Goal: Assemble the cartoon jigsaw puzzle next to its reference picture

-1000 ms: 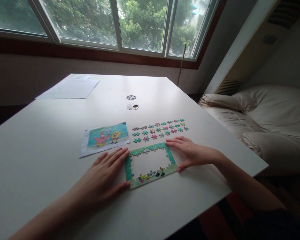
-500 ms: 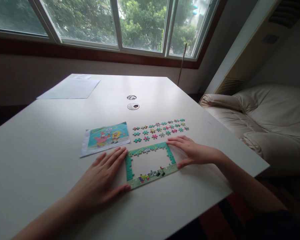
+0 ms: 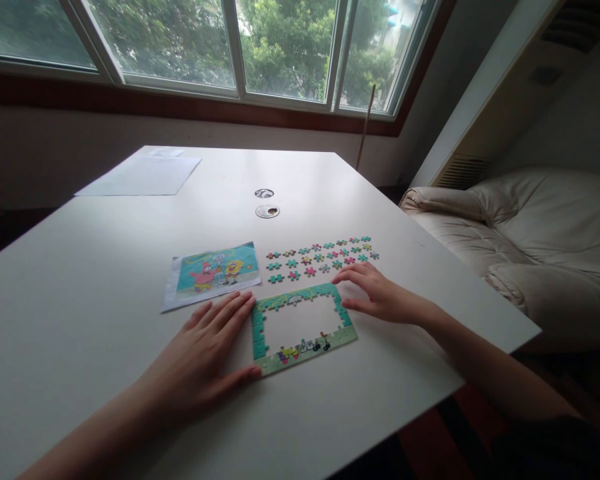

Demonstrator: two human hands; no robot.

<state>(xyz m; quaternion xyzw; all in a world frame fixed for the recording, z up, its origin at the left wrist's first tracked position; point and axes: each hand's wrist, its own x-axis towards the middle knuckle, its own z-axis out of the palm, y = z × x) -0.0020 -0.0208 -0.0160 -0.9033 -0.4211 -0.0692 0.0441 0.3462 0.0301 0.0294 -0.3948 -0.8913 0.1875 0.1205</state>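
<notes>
A rectangular jigsaw border, green and teal with a bare middle, lies on the white table. My left hand rests flat against its left edge, fingers stretched out, thumb at the lower left corner. My right hand hovers at the border's upper right corner, fingers spread and slightly curled, holding nothing. Loose teal and pink puzzle pieces lie in rows just behind the border. A cartoon reference picture lies to the left of them.
A sheet of paper lies at the far left of the table. Two round cable ports sit mid-table. A cream cushioned seat stands to the right, past the table's edge. Windows run along the back.
My right hand has lifted off the border's right edge and moved up towards the loose pieces. The left hand has stayed put.
</notes>
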